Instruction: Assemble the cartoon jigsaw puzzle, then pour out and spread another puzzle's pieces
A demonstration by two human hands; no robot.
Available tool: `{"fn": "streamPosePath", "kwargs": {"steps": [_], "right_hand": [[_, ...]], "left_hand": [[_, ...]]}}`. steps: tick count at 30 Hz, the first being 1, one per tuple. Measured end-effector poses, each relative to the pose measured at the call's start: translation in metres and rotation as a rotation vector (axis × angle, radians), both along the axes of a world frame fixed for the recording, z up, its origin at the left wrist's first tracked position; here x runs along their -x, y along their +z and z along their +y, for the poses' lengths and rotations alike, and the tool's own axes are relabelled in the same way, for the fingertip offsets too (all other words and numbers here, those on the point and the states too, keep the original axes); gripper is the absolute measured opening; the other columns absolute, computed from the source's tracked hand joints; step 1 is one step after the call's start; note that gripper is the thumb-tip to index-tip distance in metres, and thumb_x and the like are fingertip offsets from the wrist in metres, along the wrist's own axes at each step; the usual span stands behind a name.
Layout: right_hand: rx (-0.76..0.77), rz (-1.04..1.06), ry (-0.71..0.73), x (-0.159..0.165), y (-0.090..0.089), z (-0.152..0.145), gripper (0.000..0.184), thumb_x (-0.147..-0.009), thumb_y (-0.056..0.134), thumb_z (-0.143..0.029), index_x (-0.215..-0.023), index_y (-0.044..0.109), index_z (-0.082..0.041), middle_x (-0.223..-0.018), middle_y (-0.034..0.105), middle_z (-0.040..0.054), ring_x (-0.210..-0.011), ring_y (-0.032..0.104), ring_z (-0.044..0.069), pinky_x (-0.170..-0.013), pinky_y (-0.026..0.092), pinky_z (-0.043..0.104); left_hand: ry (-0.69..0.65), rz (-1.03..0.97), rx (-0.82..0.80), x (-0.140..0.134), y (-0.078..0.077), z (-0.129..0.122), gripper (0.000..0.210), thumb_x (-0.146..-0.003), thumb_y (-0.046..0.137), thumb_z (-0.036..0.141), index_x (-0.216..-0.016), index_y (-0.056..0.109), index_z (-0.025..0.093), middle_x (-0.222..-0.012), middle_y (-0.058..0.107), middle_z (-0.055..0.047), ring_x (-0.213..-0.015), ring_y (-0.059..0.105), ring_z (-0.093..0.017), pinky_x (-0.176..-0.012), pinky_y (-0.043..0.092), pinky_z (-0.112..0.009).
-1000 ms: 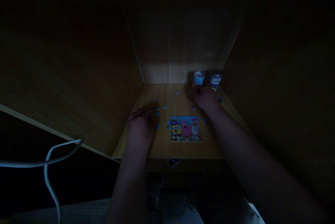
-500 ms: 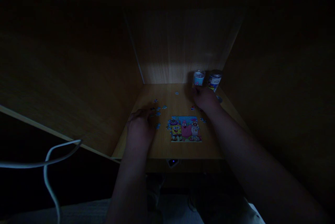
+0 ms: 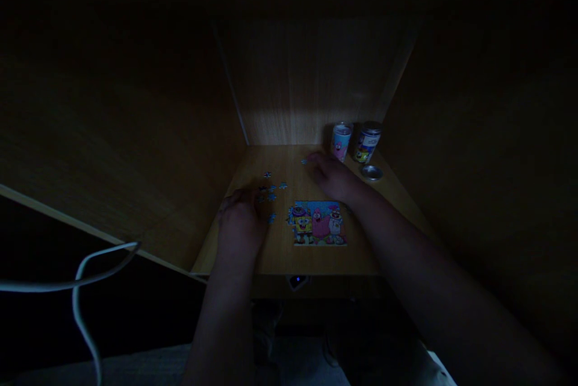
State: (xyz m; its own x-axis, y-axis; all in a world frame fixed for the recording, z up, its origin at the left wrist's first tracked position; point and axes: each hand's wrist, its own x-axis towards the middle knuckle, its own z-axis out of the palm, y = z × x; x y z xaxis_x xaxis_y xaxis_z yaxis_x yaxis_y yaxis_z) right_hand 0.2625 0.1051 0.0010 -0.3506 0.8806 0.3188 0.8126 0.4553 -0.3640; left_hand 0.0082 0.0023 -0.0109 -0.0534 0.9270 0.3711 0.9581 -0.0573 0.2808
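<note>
A partly joined cartoon jigsaw puzzle (image 3: 320,223) lies flat on the wooden board, its left edge uneven. My left hand (image 3: 239,208) rests left of it, fingers apart and bent, beside several loose puzzle pieces (image 3: 272,196). Whether its fingertips touch a piece is too dark to tell. Farther back, my right hand (image 3: 333,176) is stretched over the board behind the puzzle. Its fingers reach toward a single puzzle piece (image 3: 304,161), at or very near it; no piece shows in its grip. My right wrist and hand hide the area just behind the puzzle's right side.
Two printed cans stand at the back right: a pink and blue can (image 3: 341,142) and a darker can (image 3: 367,143). A round metal lid (image 3: 371,173) lies before them. Wooden panels (image 3: 311,85) enclose the board. A white cable (image 3: 81,289) hangs at lower left.
My right hand has moved left from in front of the cans to the lone piece at the back, uncovering the cans' fronts and the lid. My left hand has hardly moved.
</note>
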Motion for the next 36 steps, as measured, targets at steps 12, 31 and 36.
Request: {"fn": "streamPosePath", "kwargs": {"steps": [12, 31, 36], "right_hand": [[-0.028, -0.056, 0.131, -0.001, -0.014, 0.011, 0.044, -0.104, 0.052, -0.012, -0.145, 0.067, -0.011, -0.148, 0.070, 0.0178, -0.141, 0.062, 0.026, -0.125, 0.042, 0.039], [0.026, -0.095, 0.057, -0.010, 0.000, 0.004, 0.021, -0.101, 0.072, -0.027, -0.115, 0.076, -0.012, -0.116, 0.078, 0.0161, -0.108, 0.071, 0.027, -0.096, 0.053, 0.036], [0.047, -0.063, 0.106, -0.009, -0.001, 0.005, 0.012, -0.101, 0.070, -0.021, -0.108, 0.078, -0.016, -0.110, 0.079, 0.0125, -0.105, 0.071, 0.024, -0.097, 0.052, 0.035]], "left_hand": [[-0.008, 0.018, -0.050, -0.001, -0.002, 0.000, 0.038, -0.097, 0.056, 0.014, -0.128, 0.077, 0.019, -0.124, 0.075, -0.017, -0.116, 0.070, -0.036, -0.106, 0.057, -0.050], [-0.016, -0.039, -0.029, -0.002, 0.001, 0.000, 0.034, -0.100, 0.057, 0.019, -0.127, 0.078, 0.017, -0.124, 0.075, -0.017, -0.117, 0.071, -0.034, -0.107, 0.057, -0.049], [-0.011, -0.021, -0.037, -0.003, 0.002, 0.000, 0.032, -0.099, 0.060, 0.022, -0.125, 0.078, 0.016, -0.123, 0.075, -0.017, -0.113, 0.071, -0.037, -0.103, 0.058, -0.051]]}}
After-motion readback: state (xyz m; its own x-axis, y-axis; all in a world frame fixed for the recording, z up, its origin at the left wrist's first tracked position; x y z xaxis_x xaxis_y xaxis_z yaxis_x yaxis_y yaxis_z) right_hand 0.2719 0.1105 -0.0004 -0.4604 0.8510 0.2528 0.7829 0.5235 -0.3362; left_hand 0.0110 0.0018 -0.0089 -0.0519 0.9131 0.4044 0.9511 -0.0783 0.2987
